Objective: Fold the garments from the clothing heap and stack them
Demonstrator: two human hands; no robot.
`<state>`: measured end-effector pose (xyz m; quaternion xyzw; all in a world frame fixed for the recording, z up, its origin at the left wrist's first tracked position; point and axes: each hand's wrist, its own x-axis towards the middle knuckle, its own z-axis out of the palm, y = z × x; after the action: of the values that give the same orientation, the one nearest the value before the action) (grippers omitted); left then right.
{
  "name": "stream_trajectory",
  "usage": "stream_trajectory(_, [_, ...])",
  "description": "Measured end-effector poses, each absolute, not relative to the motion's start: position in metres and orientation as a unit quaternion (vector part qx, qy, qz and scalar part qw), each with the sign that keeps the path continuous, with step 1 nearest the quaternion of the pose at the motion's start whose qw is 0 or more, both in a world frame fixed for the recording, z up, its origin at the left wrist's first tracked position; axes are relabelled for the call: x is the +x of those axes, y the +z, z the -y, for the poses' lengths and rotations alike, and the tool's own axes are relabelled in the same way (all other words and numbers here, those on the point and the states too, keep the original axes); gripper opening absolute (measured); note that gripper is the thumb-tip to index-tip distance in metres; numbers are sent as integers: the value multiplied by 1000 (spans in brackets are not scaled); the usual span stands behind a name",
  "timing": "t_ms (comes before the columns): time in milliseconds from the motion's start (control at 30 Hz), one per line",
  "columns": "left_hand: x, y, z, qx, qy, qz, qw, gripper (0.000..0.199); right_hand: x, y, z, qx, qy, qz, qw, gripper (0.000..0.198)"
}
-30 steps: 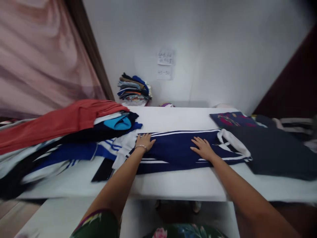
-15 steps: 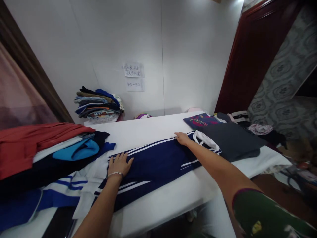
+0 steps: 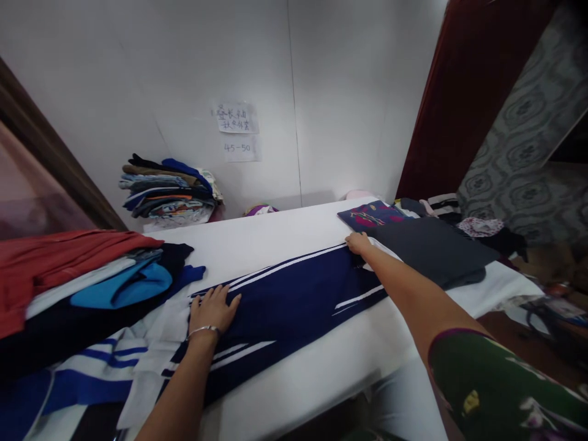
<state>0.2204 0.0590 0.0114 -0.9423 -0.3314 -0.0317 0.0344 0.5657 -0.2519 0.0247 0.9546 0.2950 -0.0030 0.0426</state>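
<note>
A long navy garment with white stripes (image 3: 294,294) lies stretched across the white table; the frames do not show plainly what kind it is. My left hand (image 3: 215,311), a bracelet on its wrist, rests flat on the garment's left end with fingers spread. At the far right corner, my right hand (image 3: 358,242) has its fingers closed on the garment's edge. A white part of the garment (image 3: 383,246) shows just past that hand, partly hidden by my forearm. Below and left of my left hand lies a white and blue striped garment (image 3: 98,367).
A heap with a red garment (image 3: 78,251) and a bright blue one (image 3: 124,285) covers the table's left side. Folded clothes (image 3: 169,190) are stacked behind. On the right lie a dark grey garment (image 3: 427,251) and a patterned one (image 3: 367,214). Paper notes (image 3: 237,118) hang on the wall.
My right hand has moved right along the garment's far edge to its corner, covering more of the white part. My left hand stays on the left end. The view has shifted slightly.
</note>
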Motion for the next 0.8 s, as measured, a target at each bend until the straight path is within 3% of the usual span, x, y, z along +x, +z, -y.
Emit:
stream_trajectory(533, [221, 13, -57, -937, -19, 346, 38, 60, 605, 26, 266, 964, -49, -257, 39, 28])
stream_trajectory(800, [223, 15, -55, -936, -13, 349, 41, 60, 601, 18, 269, 973, -24, -231, -8, 40])
